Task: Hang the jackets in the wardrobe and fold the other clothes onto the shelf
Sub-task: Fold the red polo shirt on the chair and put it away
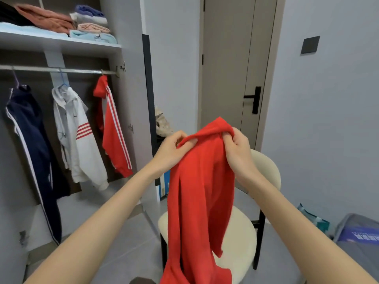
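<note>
A plain red garment (200,193) hangs in front of me over a cream chair (244,232). My left hand (171,151) pinches its top edge on the left, and my right hand (239,152) grips the bunched top on the right. In the open wardrobe to the left, three jackets hang from the rail (61,70): a navy one (30,140), a white one with red stripes (75,136) and a red one with white stripes (113,128). Folded clothes (61,21) lie stacked on the shelf (61,43) above the rail.
A closed grey door (231,68) with a black handle stands behind the chair. The wardrobe's open door edge (148,95) rises between wardrobe and chair. A grey box with a blue label (361,236) and a teal bag (313,219) sit at the lower right.
</note>
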A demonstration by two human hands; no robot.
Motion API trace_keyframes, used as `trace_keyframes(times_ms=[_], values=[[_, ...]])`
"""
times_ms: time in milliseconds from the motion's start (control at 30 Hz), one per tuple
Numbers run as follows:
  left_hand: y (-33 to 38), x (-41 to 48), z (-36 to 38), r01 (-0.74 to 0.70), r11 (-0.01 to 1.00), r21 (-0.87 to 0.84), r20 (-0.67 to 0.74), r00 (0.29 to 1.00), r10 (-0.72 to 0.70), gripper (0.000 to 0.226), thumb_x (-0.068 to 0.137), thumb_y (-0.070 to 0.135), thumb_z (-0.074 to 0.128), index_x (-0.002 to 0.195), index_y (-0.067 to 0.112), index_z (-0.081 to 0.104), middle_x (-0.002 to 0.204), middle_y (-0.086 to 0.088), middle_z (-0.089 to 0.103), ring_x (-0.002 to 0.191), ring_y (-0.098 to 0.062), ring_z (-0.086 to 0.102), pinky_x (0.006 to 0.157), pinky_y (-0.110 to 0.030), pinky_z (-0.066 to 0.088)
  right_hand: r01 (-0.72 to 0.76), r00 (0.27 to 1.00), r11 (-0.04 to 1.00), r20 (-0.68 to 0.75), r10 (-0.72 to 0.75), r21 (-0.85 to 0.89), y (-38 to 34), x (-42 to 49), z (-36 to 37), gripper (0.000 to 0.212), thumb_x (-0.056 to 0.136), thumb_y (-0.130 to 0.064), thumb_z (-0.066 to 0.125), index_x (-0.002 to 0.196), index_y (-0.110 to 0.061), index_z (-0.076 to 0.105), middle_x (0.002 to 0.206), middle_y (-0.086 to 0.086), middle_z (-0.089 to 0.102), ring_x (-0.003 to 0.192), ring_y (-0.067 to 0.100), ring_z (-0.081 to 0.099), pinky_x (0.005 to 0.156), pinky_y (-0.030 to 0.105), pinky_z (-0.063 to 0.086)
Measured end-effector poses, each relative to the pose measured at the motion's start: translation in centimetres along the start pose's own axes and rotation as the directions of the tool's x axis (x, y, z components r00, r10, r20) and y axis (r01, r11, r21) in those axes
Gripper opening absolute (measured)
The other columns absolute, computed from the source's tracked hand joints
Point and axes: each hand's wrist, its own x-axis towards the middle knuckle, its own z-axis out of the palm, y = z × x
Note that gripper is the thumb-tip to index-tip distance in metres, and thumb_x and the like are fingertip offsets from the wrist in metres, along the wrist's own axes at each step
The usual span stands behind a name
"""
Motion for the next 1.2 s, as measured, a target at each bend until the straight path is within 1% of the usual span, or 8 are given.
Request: trace_keyframes(times_ms=[133, 300, 433, 533, 667, 800, 933, 1200], values=[[-3.8, -1.7, 3.3, 0.12, 0.993, -0.017, 0.253, 0.961, -0.112, 0.023, 0.095, 0.03, 0.058, 0.112, 0.016, 0.054, 0.109, -0.007, 0.065, 0.093, -0.013, 0.062, 0.087, -0.034, 0.05, -0.054, 0.996, 0.994, -0.065, 0.06, 0.095, 0.0, 3.1, 0.2, 0.023, 0.103, -0.019, 0.041, 0.087, -0.009, 0.054, 0.08, 0.005, 0.051, 0.076, 0.014, 0.044, 0.071, 0.031, 0.037], [-8.5, -4.8, 7.4, 0.312, 0.95, -0.023, 0.495, 0.829, -0.26, 0.019, 0.099, 0.029, 0.052, 0.117, 0.027, 0.059, 0.11, 0.013, 0.067, 0.093, 0.01, 0.064, 0.077, -0.009, 0.048, -0.183, 0.967, 0.952, -0.13, 0.219, 0.247, 1.5, 5.6, -1.4, 0.026, 0.103, -0.024, 0.042, 0.079, -0.016, 0.05, 0.074, 0.003, 0.042, 0.071, 0.014, 0.038, 0.063, 0.028, 0.033], [-10.9, -4.6, 7.0, 0.473, 0.874, -0.11, 0.256, 0.863, -0.435, 0.017, 0.1, 0.029, 0.051, 0.101, 0.019, 0.065, 0.093, 0.004, 0.066, 0.082, -0.006, 0.061, 0.066, -0.012, 0.046, -0.314, 0.922, 0.946, -0.215, 0.323, 0.078, 5.5, 6.6, -5.0, 0.017, 0.1, -0.02, 0.042, 0.086, -0.016, 0.051, 0.075, -0.002, 0.046, 0.079, 0.016, 0.044, 0.068, 0.029, 0.035], [-11.1, -2.6, 4.6, 0.389, 0.921, 0.004, 0.144, 0.911, -0.385, 0.021, 0.097, 0.028, 0.056, 0.089, 0.011, 0.066, 0.084, -0.005, 0.062, 0.078, -0.012, 0.055, 0.067, -0.021, 0.04, -0.454, 0.866, 0.889, -0.264, 0.424, -0.06, 9.2, 5.7, -7.5, 0.016, 0.096, -0.012, 0.043, 0.109, -0.01, 0.051, 0.093, 0.003, 0.054, 0.093, 0.019, 0.049, 0.075, 0.029, 0.04], [-8.1, 0.0, 3.6, 0.177, 0.98, 0.087, 0.193, 0.963, -0.191, 0.016, 0.095, 0.019, 0.059, 0.083, 0.012, 0.067, 0.075, 0.003, 0.058, 0.07, -0.004, 0.051, 0.062, -0.012, 0.037, -0.473, 0.876, 0.788, -0.117, 0.467, -0.395, 11.3, 3.3, -6.3, 0.032, 0.087, -0.013, 0.054, 0.119, -0.015, 0.047, 0.122, 0.011, 0.056, 0.103, 0.02, 0.052, 0.09, 0.034, 0.042], [-5.6, 1.3, 4.6, 0.009, 0.988, 0.154, 0.246, 0.968, -0.047, 0.015, 0.091, 0.019, 0.064, 0.078, 0.014, 0.068, 0.07, 0.008, 0.06, 0.061, 0.007, 0.051, 0.061, -0.01, 0.036, -0.136, 0.908, 0.905, 0.315, 0.277, -0.402, 9.7, 1.5, -3.6, 0.071, 0.086, -0.034, 0.069, 0.146, -0.026, 0.033, 0.148, -0.004, 0.036, 0.138, 0.017, 0.029, 0.117, 0.039, 0.024], [-3.9, 1.9, 5.0, -0.025, 0.978, 0.209, 0.069, 0.998, 0.011, 0.024, 0.085, 0.028, 0.072, 0.066, 0.024, 0.058, 0.053, 0.013, 0.049, 0.049, 0.006, 0.046, 0.051, -0.012, 0.033, -0.017, 0.777, 0.97, 0.607, 0.166, -0.244, 8.4, 0.4, -2.0, 0.034, 0.101, -0.017, 0.049, 0.133, -0.007, 0.051, 0.131, 0.002, 0.057, 0.123, 0.013, 0.051, 0.108, 0.032, 0.038], [-6.3, -0.4, 2.8, 0.022, 0.98, 0.197, 0.206, 0.976, -0.064, 0.012, 0.089, 0.037, 0.066, 0.083, 0.03, 0.058, 0.072, 0.014, 0.059, 0.062, 0.007, 0.053, 0.059, -0.011, 0.037, -0.062, 0.969, 0.997, 0.235, 0.072, -0.049, 5.0, 1.6, -1.5, 0.017, 0.104, -0.023, 0.036, 0.095, -0.016, 0.049, 0.083, -0.009, 0.048, 0.071, -0.003, 0.045, 0.065, 0.01, 0.036]])
